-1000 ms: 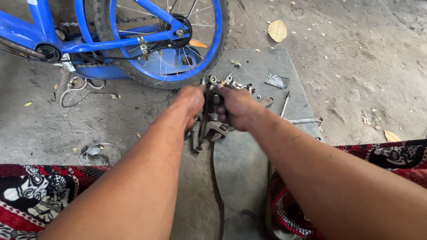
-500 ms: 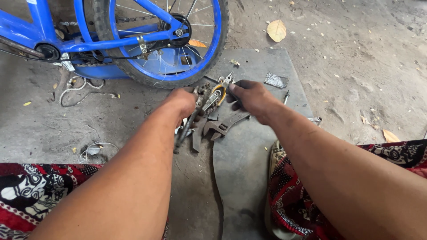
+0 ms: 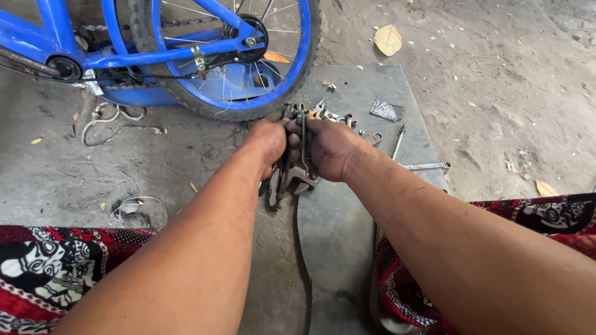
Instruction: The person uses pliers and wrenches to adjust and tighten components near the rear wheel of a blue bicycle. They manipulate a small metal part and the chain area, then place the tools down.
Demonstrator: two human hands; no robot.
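Two forearms reach out from the bottom edge over a dirt floor (image 3: 509,93). Blue bike (image 3: 56,43) lies across top left, rear wheel (image 3: 230,56) with black tyre and blue rim standing just above the hands. Grey mat (image 3: 347,236) lies on the floor, running from under the wheel down to the bottom edge. Red patterned cloth (image 3: 37,273) covers the legs at both lower corners.

Left hand (image 3: 268,141) and right hand (image 3: 328,147) sit side by side at the mat's left edge, both clenched around a bunch of metal tools (image 3: 297,167); tool ends poke out above and below the fists. Exact tool kinds are hard to tell. Dark strap (image 3: 302,260) trails from the bunch down toward the bottom edge.

Loose wire (image 3: 139,208) curls on the floor left of the left arm. Wrench (image 3: 425,166) lies on the mat right of the right hand, thin rod (image 3: 398,140) just above it. Small dark flat piece (image 3: 387,110) rests near the mat's top right. Dry leaf (image 3: 388,39) lies on the dirt beyond the mat.
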